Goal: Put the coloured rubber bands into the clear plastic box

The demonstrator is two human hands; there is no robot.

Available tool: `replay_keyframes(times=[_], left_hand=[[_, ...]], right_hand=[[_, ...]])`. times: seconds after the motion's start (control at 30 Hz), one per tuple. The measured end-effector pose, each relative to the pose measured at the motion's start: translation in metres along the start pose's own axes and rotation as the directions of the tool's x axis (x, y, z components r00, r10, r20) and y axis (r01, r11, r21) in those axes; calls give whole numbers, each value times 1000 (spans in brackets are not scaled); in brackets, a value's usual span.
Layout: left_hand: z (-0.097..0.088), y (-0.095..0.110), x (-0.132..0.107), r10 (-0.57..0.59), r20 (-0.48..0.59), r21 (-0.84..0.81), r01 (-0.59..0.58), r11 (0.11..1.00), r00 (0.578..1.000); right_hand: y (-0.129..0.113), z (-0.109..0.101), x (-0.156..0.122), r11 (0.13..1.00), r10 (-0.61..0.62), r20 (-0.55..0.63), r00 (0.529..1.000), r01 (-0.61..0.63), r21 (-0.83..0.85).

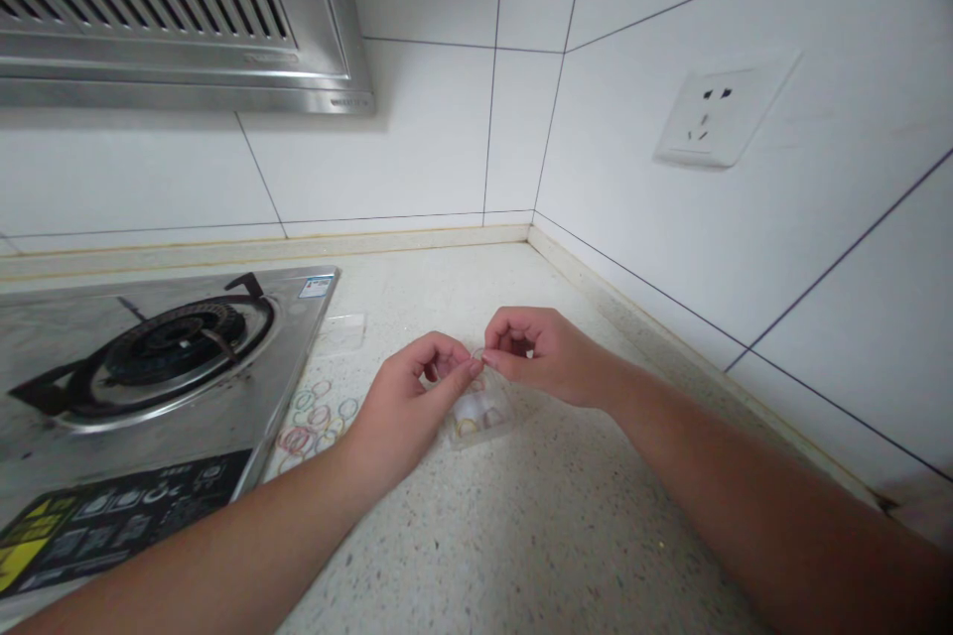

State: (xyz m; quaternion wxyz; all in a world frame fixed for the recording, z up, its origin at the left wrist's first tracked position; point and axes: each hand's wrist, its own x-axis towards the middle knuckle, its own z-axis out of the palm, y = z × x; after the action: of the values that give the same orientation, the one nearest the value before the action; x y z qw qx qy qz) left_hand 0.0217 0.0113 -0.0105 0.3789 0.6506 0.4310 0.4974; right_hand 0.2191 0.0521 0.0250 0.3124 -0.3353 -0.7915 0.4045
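- Band (477, 352): pinched btw my fingertips, just above box.
- L hand (409, 392): thumb + index closed on it.
- R hand (547, 357): same pinch, opp. side, fingers curled.
- Clear box (487, 434): under my hands, which hide its back part; yellow band (466, 427) in front, other contents unclear.
- Loose bands (320, 415): mixed colours, on counter (551, 516), L of my L hand.
- Clear plastic pc. (346, 331): behind them, nr. stove (272, 407).
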Motion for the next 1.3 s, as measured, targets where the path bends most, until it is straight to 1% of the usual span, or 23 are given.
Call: replay_keyframes(times=[0.53,0.73,1.3], left_hand=[[-1,0,-1,6,13,2,-6,1000,1000],[-1,-2,-1,11,16,-6,-11,1000,1000],[0,-5,1,1,7,-31,-1,1000,1000]], right_hand=[[0,1,1,1000,2,13,1000,-3,28],[1,1,0,1000,-9,11,1000,9,10],[3,2,1,1000,-6,-20,1000,6,1]])
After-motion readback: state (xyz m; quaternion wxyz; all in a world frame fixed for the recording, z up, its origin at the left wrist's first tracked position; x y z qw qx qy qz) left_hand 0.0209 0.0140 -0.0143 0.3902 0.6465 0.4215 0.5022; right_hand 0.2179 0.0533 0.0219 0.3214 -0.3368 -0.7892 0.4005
